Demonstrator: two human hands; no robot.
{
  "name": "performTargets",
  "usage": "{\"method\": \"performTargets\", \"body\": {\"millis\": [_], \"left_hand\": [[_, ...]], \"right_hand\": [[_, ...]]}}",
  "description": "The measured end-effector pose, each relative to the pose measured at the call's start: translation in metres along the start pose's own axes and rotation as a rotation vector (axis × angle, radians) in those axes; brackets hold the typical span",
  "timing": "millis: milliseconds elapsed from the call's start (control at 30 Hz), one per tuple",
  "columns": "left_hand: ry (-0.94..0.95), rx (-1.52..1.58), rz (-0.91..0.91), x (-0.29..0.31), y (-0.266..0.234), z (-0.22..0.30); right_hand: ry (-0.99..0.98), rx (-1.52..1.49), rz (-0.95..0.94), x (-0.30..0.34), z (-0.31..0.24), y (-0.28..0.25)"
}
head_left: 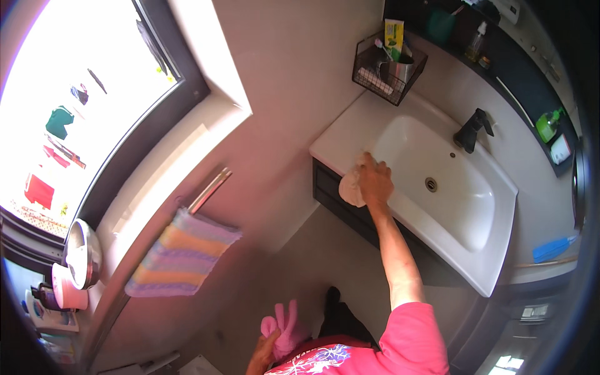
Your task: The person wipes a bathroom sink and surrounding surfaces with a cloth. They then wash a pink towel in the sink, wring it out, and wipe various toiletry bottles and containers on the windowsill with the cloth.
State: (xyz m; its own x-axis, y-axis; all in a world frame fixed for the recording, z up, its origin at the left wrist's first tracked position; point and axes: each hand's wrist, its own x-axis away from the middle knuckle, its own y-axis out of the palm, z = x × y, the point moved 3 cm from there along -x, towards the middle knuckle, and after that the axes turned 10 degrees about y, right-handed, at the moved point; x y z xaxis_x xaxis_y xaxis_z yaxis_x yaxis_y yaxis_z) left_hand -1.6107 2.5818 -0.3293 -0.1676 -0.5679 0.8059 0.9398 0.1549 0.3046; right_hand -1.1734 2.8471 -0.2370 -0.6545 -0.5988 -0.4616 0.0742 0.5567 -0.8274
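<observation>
My right hand [376, 180] reaches over the front left rim of the white sink [459, 255]. Its fingers are bent round a pale peach cloth [352, 189], part of which hangs over the counter edge. Low in the view, beside my body, my left hand [265, 351] grips a pink rubber glove [286, 328] whose fingers stick upward. The lower part of that glove is hidden against my pink shirt.
A black faucet [473, 130] stands behind the basin. A wire basket [389, 74] with toothpaste and a cup hangs at the back corner. A striped towel [182, 254] hangs on a wall rail at left, below the windowsill. Bottles line the dark shelf [517, 81].
</observation>
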Motion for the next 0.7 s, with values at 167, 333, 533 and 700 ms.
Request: {"method": "performTargets", "body": {"millis": [167,333,533,700], "left_hand": [[0.021,-0.129,-0.043,-0.009,0.034,0.001],[-0.053,-0.133,-0.052,-0.012,0.072,0.0],[0.099,-0.271,-0.175,-0.012,0.118,0.029],[0.221,-0.184,-0.217,0.002,0.164,0.074]], "right_hand": [[-0.025,-0.044,-0.084,-0.042,-0.049,0.057],[0.073,-0.128,-0.123,-0.086,-0.073,0.093],[-0.025,-0.414,-0.183,-0.077,-0.082,0.045],[-0.731,-0.93,-0.98,0.071,-0.031,-0.061]]}}
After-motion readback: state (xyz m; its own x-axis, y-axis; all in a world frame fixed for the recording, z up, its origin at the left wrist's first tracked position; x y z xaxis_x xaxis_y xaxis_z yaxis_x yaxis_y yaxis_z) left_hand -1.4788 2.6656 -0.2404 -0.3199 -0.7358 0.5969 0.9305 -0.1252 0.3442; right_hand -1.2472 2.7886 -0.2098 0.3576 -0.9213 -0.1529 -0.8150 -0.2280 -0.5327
